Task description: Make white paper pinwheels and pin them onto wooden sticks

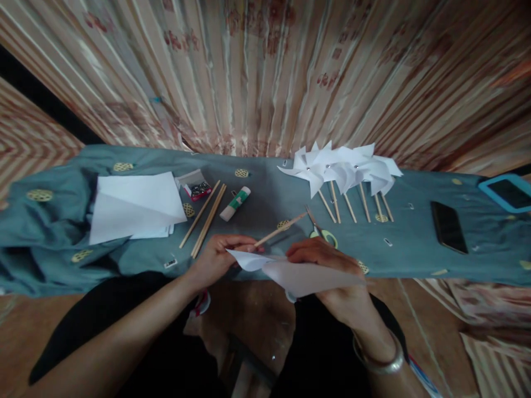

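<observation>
Pinches a slim, pale wooden stick (280,230) in the left hand (219,254); grips smooth, curved white paper (311,276) in the right hand (332,254).

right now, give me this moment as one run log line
left hand: holding wooden stick | right hand: holding white paper | beyond hands: scissors, pinwheels | far right: black phone

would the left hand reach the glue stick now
Probably yes: the glue stick lies just beyond the left hand with only cloth between, though that hand seems occupied with the wooden stick.
</observation>
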{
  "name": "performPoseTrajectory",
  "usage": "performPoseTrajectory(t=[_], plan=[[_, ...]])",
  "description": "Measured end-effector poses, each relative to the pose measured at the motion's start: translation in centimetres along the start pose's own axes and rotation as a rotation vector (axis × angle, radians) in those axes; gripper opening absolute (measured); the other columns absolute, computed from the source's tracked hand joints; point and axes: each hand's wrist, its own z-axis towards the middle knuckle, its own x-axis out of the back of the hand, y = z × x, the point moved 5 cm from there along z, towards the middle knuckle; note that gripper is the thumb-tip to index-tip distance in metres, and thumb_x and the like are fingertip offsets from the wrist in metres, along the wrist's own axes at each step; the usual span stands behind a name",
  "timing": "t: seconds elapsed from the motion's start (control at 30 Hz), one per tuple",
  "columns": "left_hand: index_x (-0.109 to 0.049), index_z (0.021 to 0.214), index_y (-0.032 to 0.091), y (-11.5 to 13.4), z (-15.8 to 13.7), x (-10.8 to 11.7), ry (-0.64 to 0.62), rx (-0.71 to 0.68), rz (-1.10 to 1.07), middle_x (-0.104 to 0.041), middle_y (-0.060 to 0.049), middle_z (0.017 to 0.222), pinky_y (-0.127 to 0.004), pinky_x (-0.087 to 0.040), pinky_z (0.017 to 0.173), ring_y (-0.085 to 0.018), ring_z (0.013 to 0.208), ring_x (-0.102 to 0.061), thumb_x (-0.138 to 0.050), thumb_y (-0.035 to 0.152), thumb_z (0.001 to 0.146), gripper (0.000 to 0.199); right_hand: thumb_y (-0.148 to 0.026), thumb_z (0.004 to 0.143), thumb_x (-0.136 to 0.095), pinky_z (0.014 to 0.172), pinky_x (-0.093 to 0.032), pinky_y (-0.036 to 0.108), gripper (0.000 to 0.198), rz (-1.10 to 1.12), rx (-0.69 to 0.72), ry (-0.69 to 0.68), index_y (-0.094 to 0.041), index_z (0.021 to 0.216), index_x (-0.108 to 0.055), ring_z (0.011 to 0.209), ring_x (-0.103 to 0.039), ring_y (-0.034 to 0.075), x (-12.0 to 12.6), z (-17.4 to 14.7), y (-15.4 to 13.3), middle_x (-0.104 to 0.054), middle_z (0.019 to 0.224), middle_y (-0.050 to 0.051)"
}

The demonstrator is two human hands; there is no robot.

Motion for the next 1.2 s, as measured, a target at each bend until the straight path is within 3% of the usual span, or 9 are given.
performPoseTrajectory(t=[0.1, 0.23, 0.4, 0.6, 0.77, 0.93, 1.1, 1.2], plan=[[-0.077, 0.078, 0.016, -0.6, -0.7, -0.3, -0.006, 0.019, -0.019, -0.068, -0.003, 0.062, -0.021, -0.036, 0.049, -0.009, 0.049, -0.048, -0.075, 0.038, 0.063, 0.027, -0.021, 0.088, -0.055, 0.079, -0.05, 0.035, 0.013, -0.025, -0.019, -0.012, -0.022, 0.095, -0.065, 0.088, -0.066, 0.019, -0.2, -0.2, 0.6, -0.071, 0.093, 0.004], [-0.073, 0.069, 0.014, -1.5, -1.6, -0.5, -0.014, 0.053, -0.035, -0.054, 0.002, 0.043, -0.02, -0.03, 0.047, -0.007, 0.043, -0.038, -0.072, 0.036, 0.065, 0.022, -0.023, 0.09, -0.054, 0.086, -0.048, 0.037, 0.013, -0.045, -0.032, -0.044, -0.021, 0.097, -0.064, 0.09, -0.066, 0.02, -0.6, -0.5, 1.2, -0.07, 0.094, 0.004], [-0.072, 0.071, 0.014, -2.8, -3.2, -1.1, -0.009, 0.17, -0.114, -0.059, 0.001, 0.048, -0.021, -0.029, 0.047, -0.008, 0.045, -0.04, -0.071, 0.041, 0.066, 0.027, -0.022, 0.09, -0.053, 0.083, -0.048, 0.036, 0.018, 0.018, -0.024, -0.072, -0.02, 0.107, -0.061, 0.092, -0.064, 0.02, -1.3, -0.7, 1.2, -0.069, 0.097, 0.006], [-0.062, 0.044, 0.015, -5.1, -5.1, -2.1, -0.014, 0.354, -0.195, -0.057, -0.001, 0.047, -0.021, -0.032, 0.049, -0.008, 0.047, -0.044, -0.073, 0.056, 0.062, 0.047, -0.016, 0.09, -0.053, 0.078, -0.049, 0.034, 0.015, 0.042, -0.11, -0.148, -0.021, 0.102, -0.061, 0.089, -0.063, 0.018, -2.1, -1.4, 2.1, -0.068, 0.094, 0.004], [-0.071, 0.057, 0.015, -7.9, -6.6, -2.6, 0.081, 0.481, -0.306, -0.055, 0.001, 0.046, -0.02, -0.03, 0.048, -0.008, 0.046, -0.043, -0.078, 0.057, 0.056, 0.043, -0.017, 0.088, -0.056, 0.076, -0.051, 0.035, 0.016, 0.02, -0.14, -0.184, -0.022, 0.103, -0.061, 0.087, -0.065, 0.019, -2.5, -1.8, 3.4, -0.069, 0.094, 0.005], [-0.076, 0.076, 0.018, -9.8, -7.6, -2.7, 0.212, 0.545, -0.392, -0.068, -0.001, 0.065, -0.021, -0.032, 0.049, -0.006, 0.048, -0.044, -0.082, 0.052, 0.055, 0.04, -0.012, 0.088, -0.054, 0.076, -0.051, 0.034, 0.016, -0.037, -0.169, -0.213, -0.023, 0.098, -0.062, 0.087, -0.065, 0.018, -2.9, -1.7, 4.3, -0.07, 0.092, 0.004], [-0.074, 0.071, 0.017, -10.3, -7.7, -2.8, 0.2, 0.57, -0.386, -0.06, 0.001, 0.053, -0.021, -0.031, 0.048, -0.008, 0.048, -0.042, -0.08, 0.054, 0.057, 0.04, -0.011, 0.088, -0.054, 0.08, -0.05, 0.035, 0.018, -0.071, -0.169, -0.239, -0.022, 0.1, -0.063, 0.09, -0.066, 0.019, -3.3, -1.7, 4.6, -0.069, 0.095, 0.005], [-0.074, 0.072, 0.017, -10.8, -7.8, -2.9, 0.196, 0.595, -0.424, -0.064, 0.0, 0.059, -0.021, -0.032, 0.048, -0.007, 0.048, -0.043, -0.081, 0.055, 0.055, 0.043, -0.014, 0.089, -0.053, 0.08, -0.049, 0.036, 0.017, -0.082, -0.144, -0.241, -0.02, 0.102, -0.062, 0.091, -0.065, 0.02, -3.4, -1.8, 4.6, -0.069, 0.096, 0.006]])
